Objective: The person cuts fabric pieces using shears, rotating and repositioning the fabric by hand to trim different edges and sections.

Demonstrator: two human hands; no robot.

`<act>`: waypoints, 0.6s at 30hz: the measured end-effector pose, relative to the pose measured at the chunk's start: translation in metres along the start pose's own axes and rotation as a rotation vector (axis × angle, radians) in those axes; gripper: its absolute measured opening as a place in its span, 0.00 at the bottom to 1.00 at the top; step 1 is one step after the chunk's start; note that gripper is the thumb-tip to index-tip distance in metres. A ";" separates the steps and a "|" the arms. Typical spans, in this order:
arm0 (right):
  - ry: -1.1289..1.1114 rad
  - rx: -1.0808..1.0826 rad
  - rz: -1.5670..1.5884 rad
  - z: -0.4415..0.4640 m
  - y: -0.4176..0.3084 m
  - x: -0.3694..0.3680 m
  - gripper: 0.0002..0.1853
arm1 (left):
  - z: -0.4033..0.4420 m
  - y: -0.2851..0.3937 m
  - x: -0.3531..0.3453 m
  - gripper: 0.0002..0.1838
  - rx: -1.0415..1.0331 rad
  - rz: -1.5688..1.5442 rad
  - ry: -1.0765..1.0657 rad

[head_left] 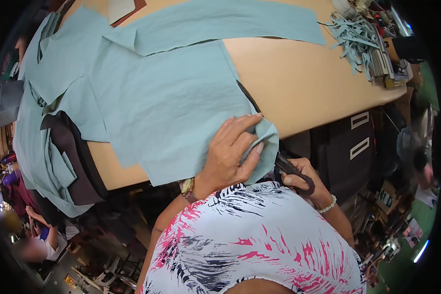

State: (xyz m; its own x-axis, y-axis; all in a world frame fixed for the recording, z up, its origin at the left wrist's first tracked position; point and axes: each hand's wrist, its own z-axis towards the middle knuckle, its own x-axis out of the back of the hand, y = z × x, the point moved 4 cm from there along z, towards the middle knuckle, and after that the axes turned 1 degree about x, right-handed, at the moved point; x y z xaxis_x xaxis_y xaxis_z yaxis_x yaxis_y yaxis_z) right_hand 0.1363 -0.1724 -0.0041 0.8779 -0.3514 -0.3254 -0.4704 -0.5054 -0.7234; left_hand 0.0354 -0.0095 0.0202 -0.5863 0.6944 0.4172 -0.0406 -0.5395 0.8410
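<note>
Light blue-green fabric point(166, 103) lies across the wooden table point(289, 83), with its near right corner bunched at the table's front edge. My left hand point(232, 152) rests on that corner, thumb and fingers pinching a fold of the cloth. Just to the right and below, my right hand point(304, 181) is closed round the dark handles of scissors point(291, 171). The scissor blades are hidden at the cloth's edge. A long strip of the same fabric point(220, 22) stretches along the far side of the table.
Fabric scraps point(353, 39) lie by a stack of books or papers point(384, 63) at the right. More cloth and a dark piece point(73, 157) hang over the left edge. A dark drawer unit point(348, 142) stands beneath the table. Another person point(44, 245) is at lower left.
</note>
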 end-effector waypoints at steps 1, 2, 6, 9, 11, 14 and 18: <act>0.005 -0.001 -0.012 -0.001 0.000 0.000 0.13 | 0.000 0.000 -0.001 0.05 0.009 -0.012 -0.002; 0.010 -0.003 -0.024 -0.001 -0.001 0.000 0.13 | 0.000 -0.001 -0.002 0.04 0.018 -0.024 -0.004; 0.031 0.040 -0.055 -0.003 0.001 0.000 0.13 | -0.001 -0.003 -0.005 0.04 0.013 -0.036 -0.001; 0.076 0.089 -0.014 -0.003 0.003 -0.005 0.15 | 0.000 -0.003 -0.008 0.05 0.003 -0.062 0.014; 0.084 0.095 0.006 -0.001 0.002 -0.007 0.16 | 0.002 -0.002 -0.009 0.06 0.008 -0.102 0.028; 0.098 0.121 0.043 0.005 -0.005 -0.014 0.17 | 0.004 0.004 -0.011 0.06 -0.024 -0.140 -0.003; 0.108 0.108 0.067 0.009 -0.008 -0.014 0.18 | 0.003 0.003 -0.012 0.06 0.032 -0.185 -0.007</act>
State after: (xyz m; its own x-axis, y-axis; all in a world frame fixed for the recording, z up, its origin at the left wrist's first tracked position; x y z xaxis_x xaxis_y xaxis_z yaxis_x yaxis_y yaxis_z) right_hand 0.1280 -0.1566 0.0009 0.8273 -0.4672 -0.3119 -0.5101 -0.3920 -0.7656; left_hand 0.0448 -0.0181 0.0189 -0.5658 0.7838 0.2561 -0.1213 -0.3864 0.9143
